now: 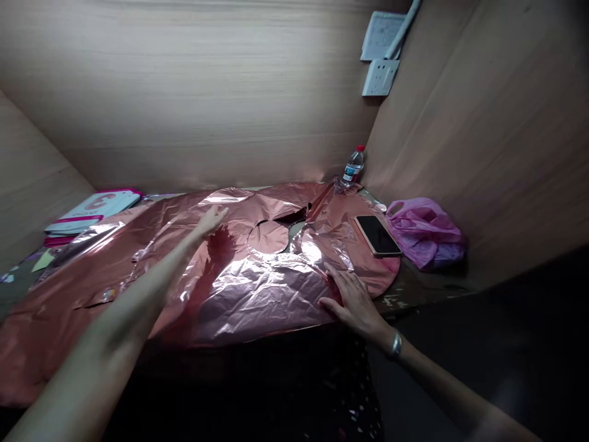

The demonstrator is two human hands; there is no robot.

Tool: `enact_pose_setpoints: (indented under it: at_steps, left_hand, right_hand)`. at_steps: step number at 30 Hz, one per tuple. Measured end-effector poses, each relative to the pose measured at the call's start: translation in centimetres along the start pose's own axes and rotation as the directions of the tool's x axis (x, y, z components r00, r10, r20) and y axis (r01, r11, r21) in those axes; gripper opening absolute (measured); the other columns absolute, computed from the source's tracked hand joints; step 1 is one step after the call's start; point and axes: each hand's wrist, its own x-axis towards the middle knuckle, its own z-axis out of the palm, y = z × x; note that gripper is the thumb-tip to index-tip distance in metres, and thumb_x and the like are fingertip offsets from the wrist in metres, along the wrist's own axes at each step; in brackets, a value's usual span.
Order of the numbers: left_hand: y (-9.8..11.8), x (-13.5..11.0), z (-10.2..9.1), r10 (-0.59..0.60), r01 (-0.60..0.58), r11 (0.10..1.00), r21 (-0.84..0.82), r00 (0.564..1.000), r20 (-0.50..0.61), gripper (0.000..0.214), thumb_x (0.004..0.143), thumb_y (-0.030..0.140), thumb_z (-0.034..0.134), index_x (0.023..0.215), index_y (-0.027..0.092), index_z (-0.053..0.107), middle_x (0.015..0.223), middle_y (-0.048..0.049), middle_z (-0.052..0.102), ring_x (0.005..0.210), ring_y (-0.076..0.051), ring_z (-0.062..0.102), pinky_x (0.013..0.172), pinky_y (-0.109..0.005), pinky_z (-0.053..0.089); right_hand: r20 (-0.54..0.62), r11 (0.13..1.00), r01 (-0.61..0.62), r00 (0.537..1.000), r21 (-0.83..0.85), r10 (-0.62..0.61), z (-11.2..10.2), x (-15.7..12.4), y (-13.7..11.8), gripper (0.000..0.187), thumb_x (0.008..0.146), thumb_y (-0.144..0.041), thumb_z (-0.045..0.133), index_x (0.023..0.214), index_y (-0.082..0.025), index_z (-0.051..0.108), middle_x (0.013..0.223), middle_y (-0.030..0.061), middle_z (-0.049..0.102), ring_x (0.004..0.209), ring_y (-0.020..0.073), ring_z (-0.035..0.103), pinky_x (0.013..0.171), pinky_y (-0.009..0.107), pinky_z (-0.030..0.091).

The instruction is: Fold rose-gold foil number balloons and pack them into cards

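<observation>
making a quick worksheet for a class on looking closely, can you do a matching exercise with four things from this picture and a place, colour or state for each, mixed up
Column one
1. shiny sheet
2. phone
3. bottle
4. right hand

Column two
A. has a red cap and sits near the corner where two walls meet
B. fingers spread, with a silver band at the wrist
C. wrinkled and pinkish
D. lies face up with a dark screen

Right pairs: 1-C, 2-D, 3-A, 4-B
</observation>
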Motion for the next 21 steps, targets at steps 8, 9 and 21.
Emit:
enact_pose_setpoints:
  at_steps: [8, 9, 21]
  left_hand:
    - [3.4, -15.7, 4.8, 0.488, -0.561, 0.817, 0.135, 0.796, 0.359, 0.074, 0.09, 0.062, 0.041, 0.153, 0.025, 0.027, 0.162, -0.0092, 0.023, 0.15, -0.032, 0.013, 0.119, -0.05, 0.015]
    - [3.8, -16.7, 5.2, 0.487, -0.573, 0.805, 0.153, 0.787, 0.379, 0.074, 0.091, 0.064, 0.039, 0.154, 0.026, 0.027, 0.162, -0.0086, 0.02, 0.15, -0.032, 0.009, 0.12, -0.05, 0.013]
    - [4.1, -11.7, 5.3, 0.395, -0.507, 0.809, 0.296, 0.843, 0.364, 0.068, 0.097, 0.054, 0.031, 0.155, 0.018, 0.025, 0.162, -0.0147, 0.018, 0.149, -0.036, 0.013, 0.118, -0.052, 0.015]
  right_hand:
    - [-0.038, 0.995, -0.022, 0.999, -0.093, 0.018, 0.7, 2.0, -0.5, 0.061, 0.091, -0.045, 0.057, 0.145, -0.021, 0.04, 0.135, 0.0111, 0.057, 0.125, 0.0282, 0.049, 0.109, 0.045, 0.029]
    - [-0.044, 0.997, -0.025, 0.999, -0.075, 0.022, 0.4, 2.2, -0.7, 0.06, 0.091, -0.044, 0.056, 0.145, -0.02, 0.041, 0.135, 0.0116, 0.058, 0.125, 0.0289, 0.048, 0.109, 0.046, 0.029]
    - [0.141, 0.387, -0.466, 0.763, 0.795, 0.631, 2.6, -11.0, -3.1, 0.048, 0.079, -0.052, 0.07, 0.116, -0.023, 0.057, 0.113, 0.0085, 0.067, 0.11, 0.0276, 0.061, 0.093, 0.04, 0.049]
